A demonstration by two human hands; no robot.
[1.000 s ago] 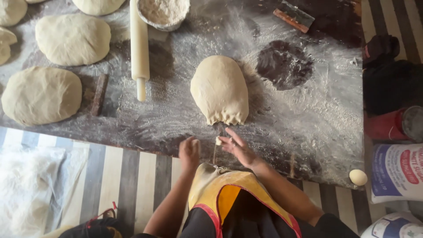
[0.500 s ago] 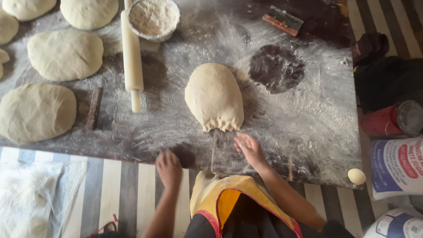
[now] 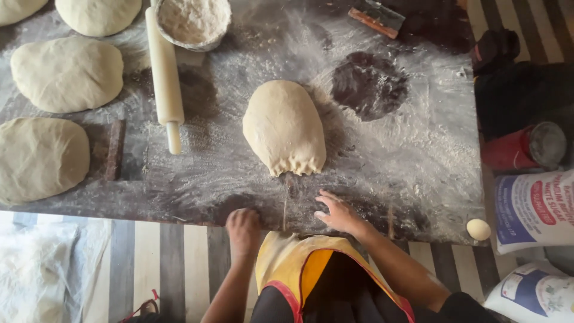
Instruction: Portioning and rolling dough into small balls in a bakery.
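— Flour-dusted and bare, our right hand (image 3: 338,214) lies flat near the board's near edge, fingers spread wide, holding nothing. What about the other one?

— Our left hand (image 3: 243,225) sits at that same near edge, curled into a loose fist with the knuckles up; we cannot tell whether anything is inside it. Between the two hands we see a thin pale line on the board, too fine to tell what it is.

— And just beyond the hands?

— We see the oval dough piece (image 3: 284,127) in the middle of the dark board (image 3: 418,173), smooth and matte on top, its near end gathered into small pleats. It lies close to our right fingertips but apart from them.

— Farther out?

— White flour is smeared in streaks over the board, with one bare dark round patch (image 3: 369,84) toward the far right. We see a pale wooden rolling pin (image 3: 164,69) lying lengthwise left of the dough, and a round bowl of flour (image 3: 192,21) at the far edge. Flattened dough rounds (image 3: 67,73) line the left side. A small ball of dough (image 3: 478,229) rests at the near right corner.
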